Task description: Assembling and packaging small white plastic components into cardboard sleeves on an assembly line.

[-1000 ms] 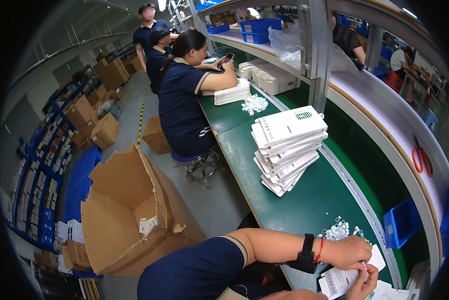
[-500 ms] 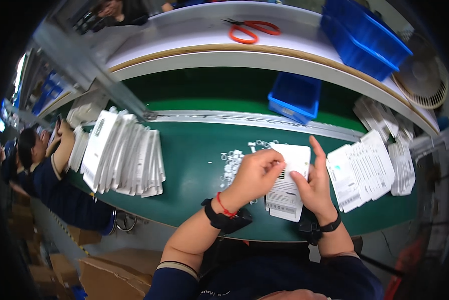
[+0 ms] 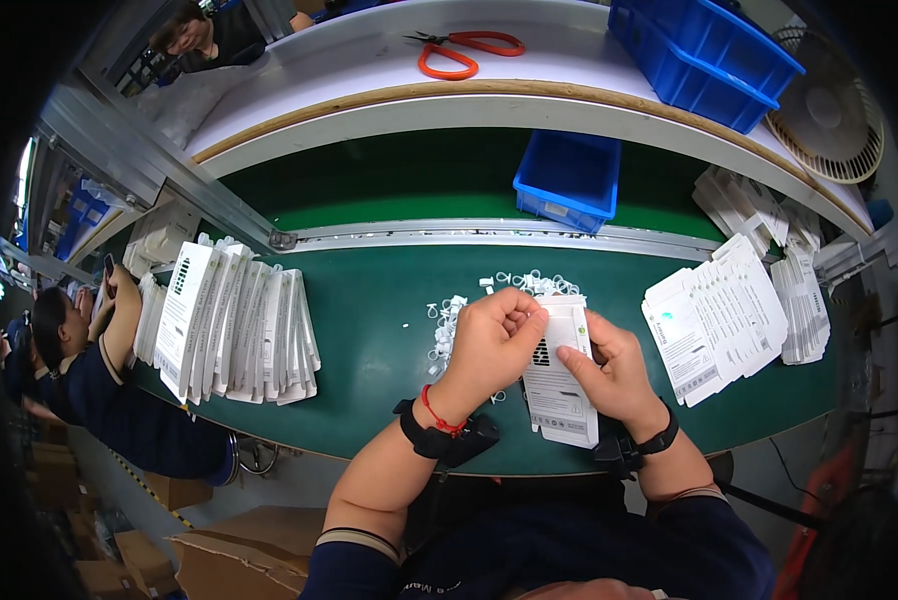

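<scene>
Left hand point(image 3: 494, 345): thumb and forefinger brought together, gap nil, tips at the upper left edge of a flat white box point(image 3: 559, 405); cannot tell whether anything small is pinched between them. Right hand point(image 3: 624, 375): narrow grip on the same box, thumb flat on the printed face, other fingers round the right edge and partly hidden. Box is near the front edge of the green table point(image 3: 369, 320), printed face up, long side running away from the person; contact with the tabletop cannot be judged. Red bracelet point(image 3: 439, 415) and black strap point(image 3: 424, 435) on the left wrist. Just beyond the hands, loose heap of small white looped pieces point(image 3: 449, 325). Table left: leaning row of white boxes point(image 3: 239, 325). Table right: fanned white cartons point(image 3: 714, 325), with a further white bundle point(image 3: 801, 315) beside them. Beyond the metal rail point(image 3: 399, 233), green backing; blue bin point(image 3: 566, 180) at the rail. Shelf point(image 3: 339, 65) above carries red-handled cutters point(image 3: 464, 48) and blue trays point(image 3: 704, 75); round fan point(image 3: 831, 110) at far right. Far left, seated co-worker in dark blue point(image 3: 119, 400); cardboard carton point(image 3: 244, 555) below the table's front edge
</scene>
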The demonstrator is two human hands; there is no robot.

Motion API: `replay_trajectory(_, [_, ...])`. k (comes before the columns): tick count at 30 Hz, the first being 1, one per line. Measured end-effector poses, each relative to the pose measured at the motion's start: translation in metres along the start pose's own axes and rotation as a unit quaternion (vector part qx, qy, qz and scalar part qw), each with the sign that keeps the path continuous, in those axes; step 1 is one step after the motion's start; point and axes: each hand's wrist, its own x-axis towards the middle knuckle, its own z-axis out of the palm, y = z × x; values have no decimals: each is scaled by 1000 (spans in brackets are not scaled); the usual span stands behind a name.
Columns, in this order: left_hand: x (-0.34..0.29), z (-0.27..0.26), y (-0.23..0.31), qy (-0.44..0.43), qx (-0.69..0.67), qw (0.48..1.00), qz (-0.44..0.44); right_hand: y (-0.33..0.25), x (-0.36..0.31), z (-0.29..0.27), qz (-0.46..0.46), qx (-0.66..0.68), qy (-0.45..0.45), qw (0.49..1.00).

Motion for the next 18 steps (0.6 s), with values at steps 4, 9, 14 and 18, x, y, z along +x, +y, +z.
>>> replay_trajectory(4, [1, 2, 5, 17, -3, 1000, -6, -6, 1, -4, -56, -97, -21, 993])
replay_trajectory(9, [-6, 13, 10, 115, 260, 936, 206, -5, 0, -3, -89, -176, -40, 980])
replay_trajectory(14, [-8, 13, -3, 87, 77, 987, 107, -9, -2, 0, -105, -112, -42, 987])
replay_trajectory(18, [-6, 15, -7, 15, -23, 999, 30, 4, 4, -12, -120, -69, -11, 990])
